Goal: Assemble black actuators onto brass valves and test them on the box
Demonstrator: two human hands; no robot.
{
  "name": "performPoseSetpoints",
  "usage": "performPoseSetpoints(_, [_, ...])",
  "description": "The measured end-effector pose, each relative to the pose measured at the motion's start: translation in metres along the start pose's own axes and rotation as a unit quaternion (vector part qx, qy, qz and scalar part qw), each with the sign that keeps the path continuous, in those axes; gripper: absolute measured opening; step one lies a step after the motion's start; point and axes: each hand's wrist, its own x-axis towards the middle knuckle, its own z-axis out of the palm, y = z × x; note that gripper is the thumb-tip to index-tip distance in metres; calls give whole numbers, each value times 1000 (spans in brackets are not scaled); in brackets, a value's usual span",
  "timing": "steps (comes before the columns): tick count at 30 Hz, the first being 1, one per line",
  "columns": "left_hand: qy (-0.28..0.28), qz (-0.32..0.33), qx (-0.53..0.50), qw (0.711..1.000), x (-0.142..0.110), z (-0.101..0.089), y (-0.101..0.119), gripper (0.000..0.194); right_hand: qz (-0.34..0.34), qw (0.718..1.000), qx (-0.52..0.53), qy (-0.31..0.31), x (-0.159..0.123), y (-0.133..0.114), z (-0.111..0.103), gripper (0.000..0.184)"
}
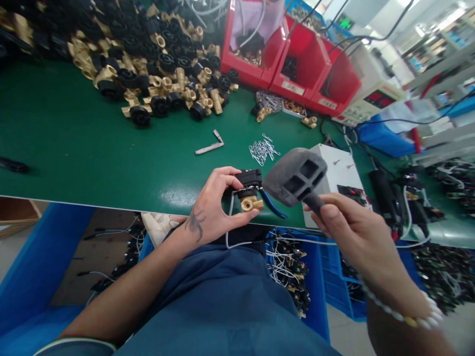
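Note:
My left hand (217, 202) is closed around a brass valve with a black housing (249, 180) at the front edge of the green table. A white cable runs down from that valve. In my right hand (351, 230) is the handle of a black rubber mallet (295, 177), its head raised just right of the valve and showing square hollows. Blue-handled pliers (273, 203) lie beside the valve, partly hidden behind it. Beyond them is a small heap of metal spring clips (263, 149). A bent metal hex key (210, 147) lies farther left.
Many brass valves with black caps (159, 84) are piled at the back left. Red bins (256, 71) stand at the back, near a power supply with a red display (379, 99). A white box (343, 165) sits right; blue crates (319, 282) with wired parts stand below the edge.

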Motion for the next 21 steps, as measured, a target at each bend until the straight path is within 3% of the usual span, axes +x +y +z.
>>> performPoseSetpoints(2, [4,10,7,1000,-1,0,0,43,-7,999,42,13,0,-2,4,37])
performPoseSetpoints(4, [11,13,13,1000,-2,1,0,43,-4,995,93,-23,2,-4,9,32])
performPoseSetpoints(6, [20,14,17,1000,-2,1,0,44,-7,996,56,-64,4,-5,14,28])
performPoseSetpoints(8, [28,14,17,999,-2,1,0,45,-18,997,-27,-66,5,-4,16,30])
performPoseSetpoints(10, [29,21,19,999,-1,1,0,45,-25,998,-34,-36,3,-3,15,37])
performPoseSetpoints(14, [23,26,30,999,0,1,-1,45,-21,986,152,65,-2,0,15,47])
performPoseSetpoints(15, [23,23,31,999,0,1,-1,44,-15,983,174,64,-1,0,15,48])
performPoseSetpoints(19, [30,21,31,999,0,1,-1,44,10,994,25,-103,13,-2,15,61])
performPoseSetpoints(21, [29,22,28,999,0,1,-1,44,3,991,-23,-134,17,-3,10,65])
